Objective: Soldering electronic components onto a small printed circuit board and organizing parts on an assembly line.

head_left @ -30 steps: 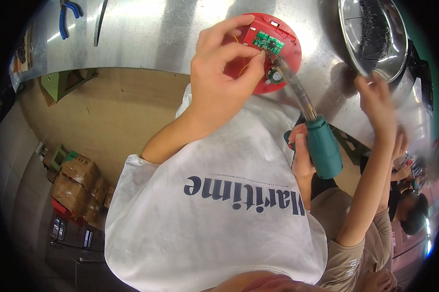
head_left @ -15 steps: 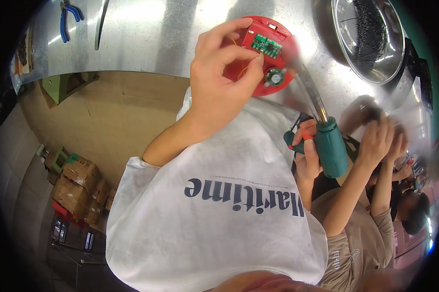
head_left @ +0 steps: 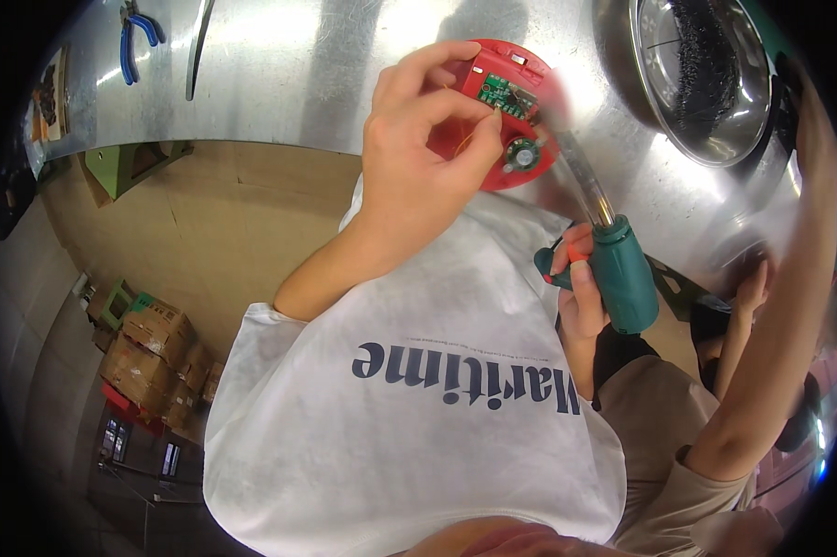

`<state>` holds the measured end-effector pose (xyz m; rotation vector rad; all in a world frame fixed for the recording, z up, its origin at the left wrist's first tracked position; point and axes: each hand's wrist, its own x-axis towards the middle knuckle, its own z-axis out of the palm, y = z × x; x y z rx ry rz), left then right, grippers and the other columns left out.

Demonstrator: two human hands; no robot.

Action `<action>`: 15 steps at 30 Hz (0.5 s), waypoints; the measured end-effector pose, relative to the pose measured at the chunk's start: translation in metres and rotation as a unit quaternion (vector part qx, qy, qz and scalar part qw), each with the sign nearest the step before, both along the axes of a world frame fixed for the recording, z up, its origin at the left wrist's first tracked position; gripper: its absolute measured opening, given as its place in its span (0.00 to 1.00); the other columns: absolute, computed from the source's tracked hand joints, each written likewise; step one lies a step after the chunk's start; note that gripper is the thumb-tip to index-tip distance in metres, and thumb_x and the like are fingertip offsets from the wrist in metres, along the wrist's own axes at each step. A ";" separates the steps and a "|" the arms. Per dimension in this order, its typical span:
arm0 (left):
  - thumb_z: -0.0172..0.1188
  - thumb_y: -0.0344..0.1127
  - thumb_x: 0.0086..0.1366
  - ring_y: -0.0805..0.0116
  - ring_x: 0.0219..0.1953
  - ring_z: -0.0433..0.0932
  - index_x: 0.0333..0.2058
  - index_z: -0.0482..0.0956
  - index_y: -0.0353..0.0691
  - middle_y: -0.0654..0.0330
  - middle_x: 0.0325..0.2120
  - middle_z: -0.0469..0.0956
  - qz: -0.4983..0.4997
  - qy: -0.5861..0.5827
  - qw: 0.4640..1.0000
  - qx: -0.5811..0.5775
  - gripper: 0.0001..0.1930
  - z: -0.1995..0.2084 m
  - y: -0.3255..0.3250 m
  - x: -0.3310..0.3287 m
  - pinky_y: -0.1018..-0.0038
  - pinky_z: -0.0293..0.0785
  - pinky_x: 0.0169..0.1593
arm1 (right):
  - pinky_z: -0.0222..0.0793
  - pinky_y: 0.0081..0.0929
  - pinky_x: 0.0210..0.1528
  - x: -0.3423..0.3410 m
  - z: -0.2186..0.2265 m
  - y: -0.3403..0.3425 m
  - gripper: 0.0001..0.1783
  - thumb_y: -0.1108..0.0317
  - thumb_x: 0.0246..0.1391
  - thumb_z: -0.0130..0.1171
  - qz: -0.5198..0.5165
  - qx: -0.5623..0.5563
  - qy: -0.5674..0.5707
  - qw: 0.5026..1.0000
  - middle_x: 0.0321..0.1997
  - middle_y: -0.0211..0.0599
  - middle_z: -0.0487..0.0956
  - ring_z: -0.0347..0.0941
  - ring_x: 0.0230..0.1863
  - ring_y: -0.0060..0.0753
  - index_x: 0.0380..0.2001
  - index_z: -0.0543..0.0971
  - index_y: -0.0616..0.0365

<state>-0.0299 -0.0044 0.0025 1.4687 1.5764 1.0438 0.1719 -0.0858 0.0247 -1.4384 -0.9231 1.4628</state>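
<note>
Blue-handled pliers (head_left: 140,37) lie at the far left of a shiny metal bench (head_left: 279,84). Toward the middle, the left hand (head_left: 418,158) pinches its fingertips on a round red device (head_left: 506,111) resting on the bench, its green circuit board (head_left: 504,93) exposed. Just right, the right hand (head_left: 581,297) grips a teal electric screwdriver (head_left: 618,269), its tip at the device. Farther right sits a steel bowl (head_left: 706,84), beside another person's arm (head_left: 780,316).

A shiny metal surface (head_left: 325,84) carries a round red disc (head_left: 506,116) with a green circuit board, a steel bowl (head_left: 701,79) holding dark bristly material to the right, and blue-handled pliers (head_left: 138,37) beside a slim metal tool (head_left: 198,46) far left.
</note>
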 end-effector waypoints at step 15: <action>0.63 0.25 0.53 0.67 0.45 0.72 0.27 0.80 0.34 0.57 0.48 0.74 -0.017 0.042 0.999 0.013 0.02 0.005 -0.004 -0.006 0.74 0.71 0.47 | 0.65 0.25 0.30 0.000 -0.011 -0.002 0.14 0.72 0.48 0.52 0.004 0.020 0.028 0.999 0.39 0.52 0.72 0.68 0.24 0.30 0.38 0.70 0.70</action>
